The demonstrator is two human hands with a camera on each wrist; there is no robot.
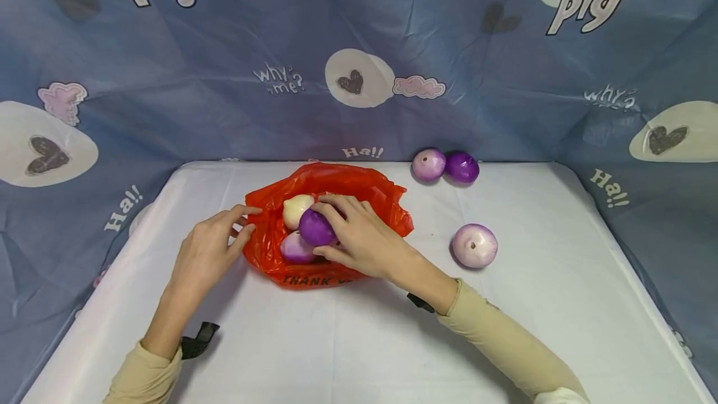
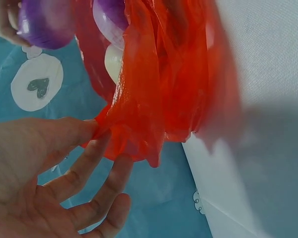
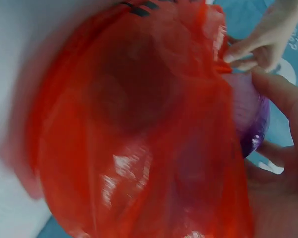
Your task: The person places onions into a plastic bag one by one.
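Note:
A red plastic bag [image 1: 364,181] lies with its mouth open on the table. My left hand [image 1: 206,253] is at the bag's left rim; in the left wrist view, its thumb and index finger pinch the red edge. Over the mouth, my right hand [image 1: 367,235] grips a dark purple onion [image 1: 315,227] between thumb and fingers. Beneath it inside the bag are a whitish onion [image 1: 295,211] and a purple-and-white onion [image 1: 295,249]. The right wrist view has the bag's side in front, hiding most of what is inside.
On the white table [image 1: 538,304], a pale purple onion [image 1: 429,165] and a dark purple onion [image 1: 462,168] sit side by side at the back edge. Another pale onion [image 1: 474,246] is right of the bag. A blue printed cloth [image 1: 359,30] rises behind.

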